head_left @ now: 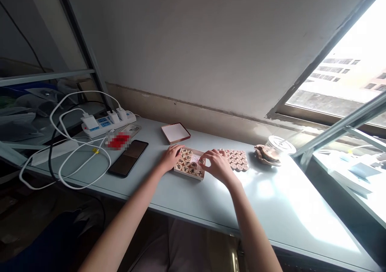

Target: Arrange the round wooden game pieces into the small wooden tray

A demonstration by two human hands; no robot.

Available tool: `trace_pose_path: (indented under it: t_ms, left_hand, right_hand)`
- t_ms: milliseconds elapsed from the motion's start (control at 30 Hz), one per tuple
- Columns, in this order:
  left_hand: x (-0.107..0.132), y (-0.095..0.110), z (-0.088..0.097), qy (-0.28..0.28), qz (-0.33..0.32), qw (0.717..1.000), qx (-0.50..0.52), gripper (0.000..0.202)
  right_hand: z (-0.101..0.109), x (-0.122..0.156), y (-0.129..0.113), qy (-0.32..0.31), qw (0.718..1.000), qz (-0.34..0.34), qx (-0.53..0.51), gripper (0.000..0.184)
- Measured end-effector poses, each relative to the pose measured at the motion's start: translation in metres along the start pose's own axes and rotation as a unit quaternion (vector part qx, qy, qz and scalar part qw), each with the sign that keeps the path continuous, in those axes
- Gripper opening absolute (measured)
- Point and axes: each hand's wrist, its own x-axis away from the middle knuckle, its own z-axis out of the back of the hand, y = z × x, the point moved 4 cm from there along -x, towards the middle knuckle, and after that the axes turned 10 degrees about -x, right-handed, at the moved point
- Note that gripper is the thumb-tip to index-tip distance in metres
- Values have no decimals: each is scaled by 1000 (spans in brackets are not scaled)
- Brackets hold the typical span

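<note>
A shallow box (189, 175) on the desk holds several round wooden Chinese chess pieces with dark characters. My left hand (170, 158) grips the box's left side, its fingers curled at the far left corner. At the box's right side, my right hand (217, 163) has thumb and fingers closed around a Chinese chess piece (202, 161) with a dark character. Part of the box's bottom shows between the pieces. To the right, Chinese chess pieces with reddish characters (237, 159) lie in tidy rows, partly behind my right hand.
Behind the box lies an open lid (175, 132). On the left are a black phone (129, 158), a power strip (107, 123) with chargers and looping white cables (62, 155). A clear plastic cup (281, 144) and a brown dish-like object (266, 155) stand right, near the window.
</note>
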Motion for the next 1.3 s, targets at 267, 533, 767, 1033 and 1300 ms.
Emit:
trace_pose_path:
  t_ms: [267, 533, 767, 1033, 1300]
  left_hand:
    - [0, 0, 1, -3, 11, 1000, -8, 39]
    - [-1, 0, 2, -12, 9, 1000, -1, 40]
    - [1, 5, 5, -17, 18, 1000, -1, 40]
    - [1, 5, 5, -16, 17, 1000, -1, 40]
    - [2, 3, 7, -22, 14, 1000, -7, 41]
  right_hand:
    - [7, 26, 63, 7, 996, -83, 24, 21]
    - [4, 22, 40, 4, 998, -60, -20, 24]
    - [-8, 15, -19, -116, 992, 28, -50, 22]
    - [-7, 9, -1, -85, 979, -27, -185, 19]
    - [-8, 16, 63, 3, 987, -129, -99, 26]
